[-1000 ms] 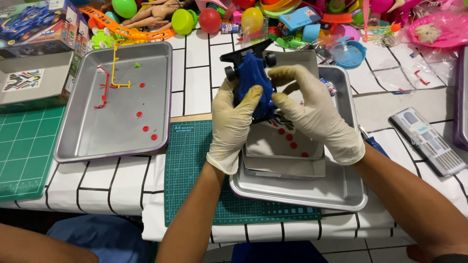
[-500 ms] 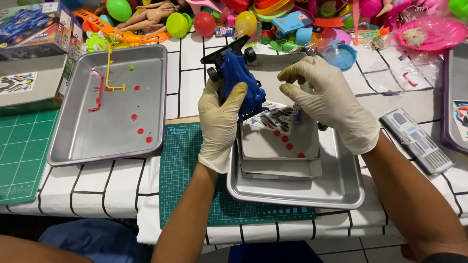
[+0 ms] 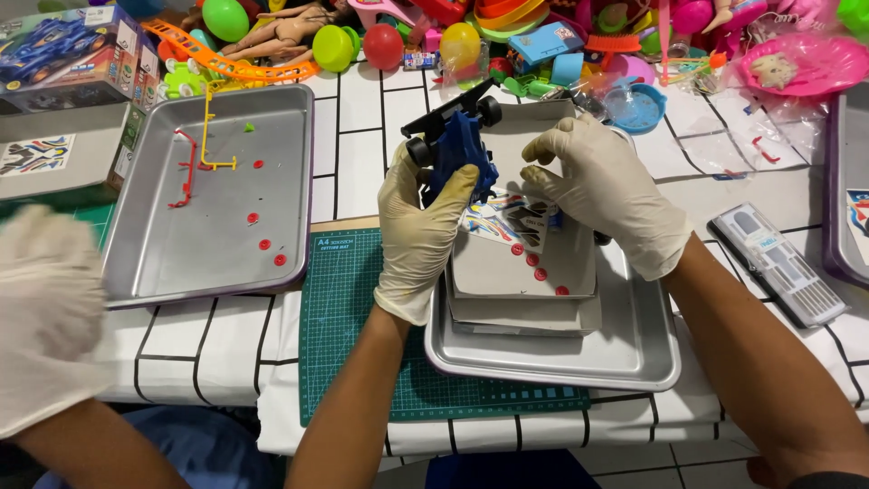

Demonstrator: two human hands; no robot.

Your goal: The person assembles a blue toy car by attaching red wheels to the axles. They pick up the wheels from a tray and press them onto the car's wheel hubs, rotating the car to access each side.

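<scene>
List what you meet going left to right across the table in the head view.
Blurred gloved hand of another person → silver metal tray with red parts → left hand → blue toy car → right hand → grey flat remote-like case.

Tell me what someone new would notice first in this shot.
At centre, the gloved left hand holds up a blue toy car with black wheels, while the right hand hovers beside it, over a metal tray stacked with grey box pieces. Along the far edge lies a bright jumble of plastic toys. Another person's blurred glove intrudes at far left.
</scene>
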